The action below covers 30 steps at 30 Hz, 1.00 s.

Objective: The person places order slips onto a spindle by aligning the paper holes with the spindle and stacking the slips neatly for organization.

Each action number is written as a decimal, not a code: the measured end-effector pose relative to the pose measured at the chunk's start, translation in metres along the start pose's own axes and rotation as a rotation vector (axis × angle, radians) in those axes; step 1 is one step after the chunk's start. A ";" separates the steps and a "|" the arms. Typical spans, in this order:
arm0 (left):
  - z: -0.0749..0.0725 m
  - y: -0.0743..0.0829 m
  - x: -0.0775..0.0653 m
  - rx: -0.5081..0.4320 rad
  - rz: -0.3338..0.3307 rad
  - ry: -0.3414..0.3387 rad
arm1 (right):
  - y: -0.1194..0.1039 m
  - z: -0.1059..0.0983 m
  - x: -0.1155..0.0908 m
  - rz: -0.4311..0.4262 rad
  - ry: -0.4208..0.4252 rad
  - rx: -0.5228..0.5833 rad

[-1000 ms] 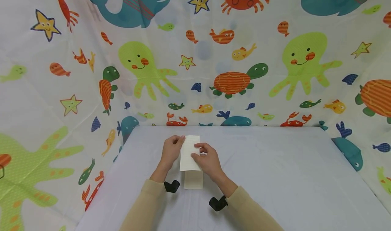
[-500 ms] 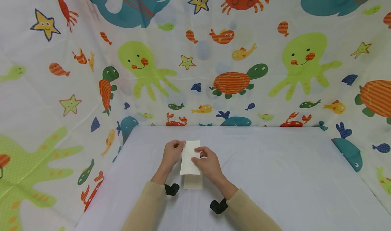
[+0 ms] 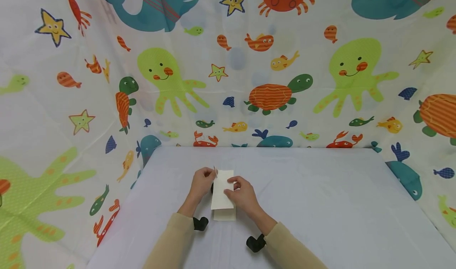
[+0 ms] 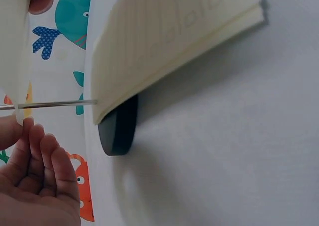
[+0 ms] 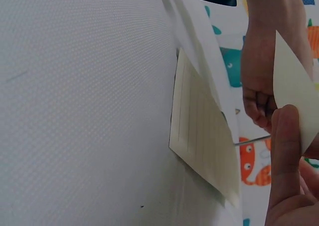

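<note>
Both hands hold a cream sheet of paper (image 3: 223, 190) up over a lined paper stack (image 4: 164, 41). My left hand (image 3: 201, 182) pinches the sheet's left edge near its top corner. Thumb and fingers of my right hand (image 3: 244, 192) pinch its right edge. A thin metallic rod or wire (image 4: 55, 105) runs between the sheet's held corner and a corner of the stack; it seems to pass through the sheet. Under that stack corner is a dark, rounded, disc-like object (image 4: 118, 128), mostly hidden in the head view. The lower end of the stack (image 3: 224, 215) shows below the sheet.
A white cloth (image 3: 320, 205) covers the table. Behind and to the left hangs a curtain (image 3: 231, 63) printed with sea animals. Black camera mounts (image 3: 201, 223) sit at both wrists.
Both hands and the sheet have come down and nearer to me, covering more of the stack. The thin rod now shows above my left fingertips, and a dark edge shows beside the sheet.
</note>
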<state>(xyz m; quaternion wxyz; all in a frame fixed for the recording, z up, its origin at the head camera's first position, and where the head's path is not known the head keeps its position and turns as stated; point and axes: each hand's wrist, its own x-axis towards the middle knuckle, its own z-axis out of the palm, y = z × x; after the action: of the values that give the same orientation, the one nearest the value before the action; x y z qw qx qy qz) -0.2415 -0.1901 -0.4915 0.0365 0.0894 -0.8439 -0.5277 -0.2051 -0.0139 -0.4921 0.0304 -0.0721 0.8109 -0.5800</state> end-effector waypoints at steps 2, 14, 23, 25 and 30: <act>0.001 -0.003 0.001 0.001 -0.001 -0.001 | 0.002 0.000 0.000 0.001 -0.009 -0.013; 0.007 -0.011 -0.002 0.034 -0.032 -0.007 | 0.013 0.002 -0.003 -0.037 -0.045 -0.103; 0.009 -0.020 0.000 0.083 0.012 -0.027 | 0.017 0.002 -0.006 -0.041 -0.076 -0.151; 0.010 -0.021 0.001 0.095 0.026 -0.030 | 0.018 0.002 -0.007 -0.046 -0.079 -0.158; 0.011 -0.023 0.002 0.151 0.074 -0.027 | 0.019 0.002 -0.008 -0.060 -0.091 -0.180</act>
<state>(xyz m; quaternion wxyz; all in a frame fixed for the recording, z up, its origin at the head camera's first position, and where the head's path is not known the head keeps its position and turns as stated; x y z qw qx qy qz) -0.2425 -0.1906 -0.5166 0.0376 0.0533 -0.8844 -0.4621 -0.1981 -0.0083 -0.5114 0.0433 -0.1251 0.8549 -0.5016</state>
